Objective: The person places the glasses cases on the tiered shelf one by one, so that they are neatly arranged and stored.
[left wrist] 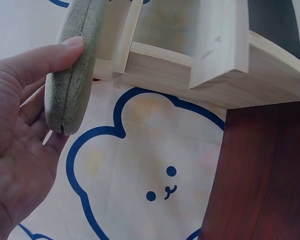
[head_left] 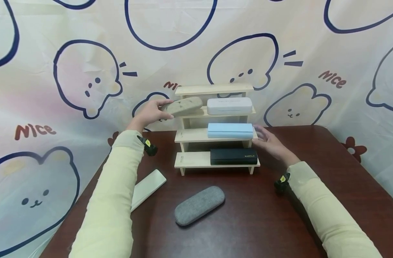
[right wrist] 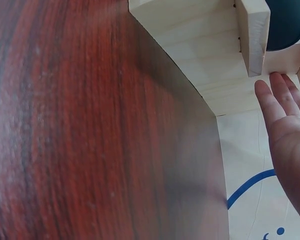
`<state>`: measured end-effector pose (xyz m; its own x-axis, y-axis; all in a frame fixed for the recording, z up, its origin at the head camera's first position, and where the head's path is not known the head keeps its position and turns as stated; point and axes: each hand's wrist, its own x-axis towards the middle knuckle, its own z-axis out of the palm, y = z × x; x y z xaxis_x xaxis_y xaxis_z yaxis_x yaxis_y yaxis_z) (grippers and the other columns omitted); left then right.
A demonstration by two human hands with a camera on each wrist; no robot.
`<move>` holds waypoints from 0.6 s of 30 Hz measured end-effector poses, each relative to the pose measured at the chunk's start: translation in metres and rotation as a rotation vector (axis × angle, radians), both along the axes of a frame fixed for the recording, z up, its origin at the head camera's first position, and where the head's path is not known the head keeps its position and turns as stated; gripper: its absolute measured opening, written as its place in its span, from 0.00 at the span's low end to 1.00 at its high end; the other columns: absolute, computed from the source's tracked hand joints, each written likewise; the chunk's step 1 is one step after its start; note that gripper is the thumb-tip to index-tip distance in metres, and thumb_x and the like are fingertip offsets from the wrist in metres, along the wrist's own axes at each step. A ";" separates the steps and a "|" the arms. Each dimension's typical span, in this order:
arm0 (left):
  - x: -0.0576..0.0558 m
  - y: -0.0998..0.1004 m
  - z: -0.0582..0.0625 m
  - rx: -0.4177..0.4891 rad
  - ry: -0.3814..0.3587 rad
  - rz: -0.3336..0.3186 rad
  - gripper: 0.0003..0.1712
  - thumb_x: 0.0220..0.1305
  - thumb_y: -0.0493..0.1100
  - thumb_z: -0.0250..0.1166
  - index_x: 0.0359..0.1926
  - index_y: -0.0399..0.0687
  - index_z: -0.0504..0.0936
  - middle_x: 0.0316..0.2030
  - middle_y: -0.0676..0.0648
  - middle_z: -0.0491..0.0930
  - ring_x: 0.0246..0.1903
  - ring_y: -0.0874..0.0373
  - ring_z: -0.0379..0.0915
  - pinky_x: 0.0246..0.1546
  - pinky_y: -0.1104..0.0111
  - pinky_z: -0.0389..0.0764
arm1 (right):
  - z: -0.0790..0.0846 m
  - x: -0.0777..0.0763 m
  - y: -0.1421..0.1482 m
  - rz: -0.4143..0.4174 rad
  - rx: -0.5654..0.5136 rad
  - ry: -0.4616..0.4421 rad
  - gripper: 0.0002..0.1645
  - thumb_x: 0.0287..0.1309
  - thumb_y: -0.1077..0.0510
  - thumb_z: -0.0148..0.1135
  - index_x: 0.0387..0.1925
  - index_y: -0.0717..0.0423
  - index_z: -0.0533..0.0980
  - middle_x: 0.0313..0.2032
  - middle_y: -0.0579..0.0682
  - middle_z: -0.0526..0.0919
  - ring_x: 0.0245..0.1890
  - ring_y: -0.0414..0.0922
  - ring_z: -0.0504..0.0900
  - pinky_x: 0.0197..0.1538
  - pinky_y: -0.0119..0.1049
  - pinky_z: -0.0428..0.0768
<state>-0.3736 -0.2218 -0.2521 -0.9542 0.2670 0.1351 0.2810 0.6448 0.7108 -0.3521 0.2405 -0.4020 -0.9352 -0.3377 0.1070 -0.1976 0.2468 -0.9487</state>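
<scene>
1. wooden rack (head_left: 194, 157), one, four tiers; my landmark for every place below. it stands on the dark wood table (head_left: 264, 218).
2. mottled green-grey case (head_left: 187, 105), one: at the left part of the rack's second tier from the top. whether its underside touches that board, i cannot tell from here.
3. left hand (head_left: 152, 113), at the rack's left end: thumb on one face of that case, fingers behind it, pinching its left end.
4. key relation, by my judgement: the case runs rightward out of those fingers, its long axis roughly along the rack's boards, right end tipped up in the head view. its free end points toward the white case (head_left: 229, 106), same tier, a small gap between. the left hand is the nearer one.
5. right hand (head_left: 270, 143), beside the rack's right end, lower than the green-grey case and well apart from it: fingers extended, slightly spread, gripping nothing i can see. contact with the rack: cannot tell.
6. light blue case (head_left: 230, 131), right part of the rack's third tier from the top, nearest the right fingertips.
7. black case (head_left: 233, 157), right part of the rack's lowest tier.
8. grey felt case (head_left: 199, 206), in front of the rack, lying aslant.
9. pale flat case (head_left: 148, 188), front-left of the rack, partly behind the left sleeve.
</scene>
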 end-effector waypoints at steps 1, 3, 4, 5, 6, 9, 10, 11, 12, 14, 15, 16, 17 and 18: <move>-0.002 0.000 0.000 0.012 -0.001 -0.009 0.39 0.56 0.43 0.73 0.69 0.54 0.69 0.60 0.44 0.70 0.52 0.48 0.66 0.47 0.58 0.71 | 0.000 0.000 0.000 -0.002 0.001 -0.001 0.46 0.62 0.43 0.64 0.75 0.40 0.52 0.73 0.52 0.56 0.71 0.55 0.55 0.65 0.62 0.58; -0.005 0.001 0.000 0.018 -0.004 -0.015 0.39 0.57 0.42 0.73 0.69 0.53 0.70 0.59 0.44 0.70 0.51 0.49 0.66 0.46 0.60 0.71 | -0.001 0.000 0.000 -0.008 0.008 -0.008 0.47 0.61 0.42 0.64 0.75 0.39 0.52 0.73 0.52 0.56 0.71 0.55 0.55 0.66 0.62 0.58; -0.006 0.002 0.000 0.020 -0.009 -0.015 0.39 0.57 0.41 0.72 0.69 0.53 0.70 0.59 0.44 0.70 0.51 0.49 0.67 0.46 0.60 0.71 | 0.000 0.000 -0.001 -0.014 0.012 -0.012 0.47 0.60 0.41 0.65 0.75 0.39 0.52 0.72 0.51 0.57 0.71 0.54 0.55 0.65 0.62 0.59; -0.007 0.002 0.001 0.019 -0.015 -0.015 0.38 0.57 0.41 0.72 0.69 0.53 0.70 0.59 0.44 0.70 0.51 0.49 0.67 0.45 0.60 0.71 | 0.000 0.000 -0.001 -0.016 0.016 -0.015 0.48 0.59 0.41 0.65 0.75 0.39 0.52 0.72 0.51 0.57 0.71 0.54 0.56 0.65 0.62 0.59; -0.007 0.002 0.001 0.016 -0.020 -0.014 0.38 0.57 0.40 0.72 0.69 0.53 0.70 0.58 0.43 0.70 0.51 0.49 0.67 0.45 0.60 0.71 | 0.000 0.000 -0.001 -0.015 0.019 -0.016 0.48 0.59 0.40 0.65 0.75 0.39 0.52 0.72 0.51 0.57 0.71 0.54 0.56 0.65 0.62 0.59; -0.009 0.004 0.002 -0.006 -0.029 -0.007 0.38 0.57 0.40 0.72 0.69 0.54 0.69 0.58 0.43 0.70 0.51 0.48 0.67 0.45 0.60 0.71 | 0.000 -0.001 -0.001 -0.015 0.020 -0.019 0.49 0.58 0.40 0.66 0.75 0.39 0.52 0.72 0.50 0.57 0.71 0.54 0.56 0.65 0.62 0.58; -0.010 0.005 0.002 -0.011 -0.027 -0.008 0.38 0.57 0.39 0.72 0.69 0.54 0.70 0.58 0.43 0.71 0.50 0.48 0.67 0.46 0.59 0.71 | 0.000 -0.001 -0.001 -0.013 0.021 -0.017 0.49 0.59 0.40 0.65 0.75 0.39 0.52 0.72 0.50 0.57 0.71 0.54 0.55 0.65 0.63 0.58; -0.011 0.006 0.002 -0.018 -0.023 -0.009 0.38 0.57 0.38 0.72 0.69 0.54 0.70 0.58 0.43 0.71 0.50 0.48 0.67 0.46 0.59 0.71 | 0.000 -0.001 0.000 -0.013 0.016 -0.017 0.48 0.59 0.41 0.65 0.75 0.39 0.52 0.72 0.50 0.57 0.71 0.54 0.55 0.65 0.63 0.58; -0.012 0.007 0.002 -0.030 -0.017 -0.010 0.38 0.57 0.38 0.72 0.69 0.54 0.70 0.58 0.43 0.71 0.51 0.48 0.67 0.47 0.59 0.71 | 0.000 -0.001 0.000 -0.006 0.016 -0.012 0.48 0.60 0.42 0.65 0.75 0.40 0.51 0.72 0.51 0.56 0.71 0.55 0.55 0.65 0.63 0.58; -0.015 0.009 0.002 -0.035 -0.014 -0.015 0.38 0.57 0.37 0.71 0.69 0.54 0.70 0.59 0.42 0.71 0.51 0.47 0.67 0.48 0.57 0.71 | 0.001 -0.001 0.000 -0.007 0.011 -0.013 0.48 0.60 0.42 0.65 0.75 0.40 0.52 0.72 0.51 0.57 0.71 0.55 0.55 0.66 0.63 0.57; -0.015 0.011 0.002 -0.036 -0.016 -0.017 0.38 0.57 0.36 0.71 0.69 0.54 0.70 0.59 0.42 0.71 0.51 0.47 0.67 0.50 0.57 0.71 | 0.001 -0.001 0.000 -0.007 0.009 -0.014 0.47 0.60 0.43 0.65 0.75 0.39 0.52 0.72 0.51 0.57 0.71 0.55 0.55 0.66 0.63 0.57; -0.016 0.012 0.001 -0.035 -0.020 -0.016 0.38 0.57 0.36 0.70 0.69 0.54 0.70 0.59 0.42 0.71 0.52 0.47 0.67 0.51 0.56 0.71 | 0.000 -0.001 0.000 -0.004 0.007 -0.015 0.47 0.60 0.43 0.65 0.75 0.39 0.52 0.72 0.51 0.57 0.71 0.55 0.55 0.66 0.63 0.57; -0.017 0.013 0.001 -0.034 -0.023 -0.018 0.38 0.58 0.36 0.70 0.69 0.54 0.69 0.60 0.42 0.70 0.52 0.47 0.67 0.52 0.55 0.70 | 0.000 -0.001 0.000 -0.005 0.006 -0.018 0.47 0.60 0.43 0.65 0.75 0.39 0.52 0.72 0.51 0.57 0.71 0.54 0.55 0.66 0.63 0.57; -0.018 0.014 0.000 -0.034 -0.026 -0.017 0.38 0.58 0.36 0.70 0.69 0.54 0.69 0.60 0.42 0.70 0.53 0.47 0.67 0.53 0.54 0.70 | 0.000 -0.001 0.000 -0.003 0.005 -0.020 0.47 0.60 0.43 0.65 0.75 0.39 0.52 0.72 0.51 0.57 0.71 0.54 0.55 0.66 0.63 0.57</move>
<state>-0.3918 -0.2074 -0.2516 -0.9527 0.2867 0.1005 0.2732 0.6639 0.6961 -0.3528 0.2409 -0.4018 -0.9381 -0.3353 0.0865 -0.1777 0.2517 -0.9514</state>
